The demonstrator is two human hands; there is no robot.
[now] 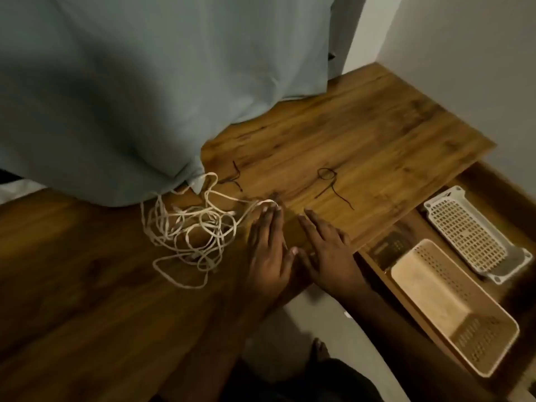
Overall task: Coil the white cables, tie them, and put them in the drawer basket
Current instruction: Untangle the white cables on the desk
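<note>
Both hands lie flat, palms down, on a wood-grain table, fingers straight and spread narrow, holding nothing. The left hand has its fingertips touching one loop of the cables, which reaches out from the main heap. The cables are thin, flat and white, lying loose in a tangle of uneven loops on the wood just left of that hand, uncoiled and untied; their far edge runs under the hem of a pale grey-blue cloth that hangs in soft folds beyond the hands. The right hand rests just beside the left, thumbs near each other, clear of the cables. Beyond the fingers lie two dark thin ties: one bent into a small loop with two trailing ends, the other a crooked strand nearer the cloth. Right of the right hand an open drawer holds two perforated plastic baskets: a cream basket near, a white basket farther.
</note>
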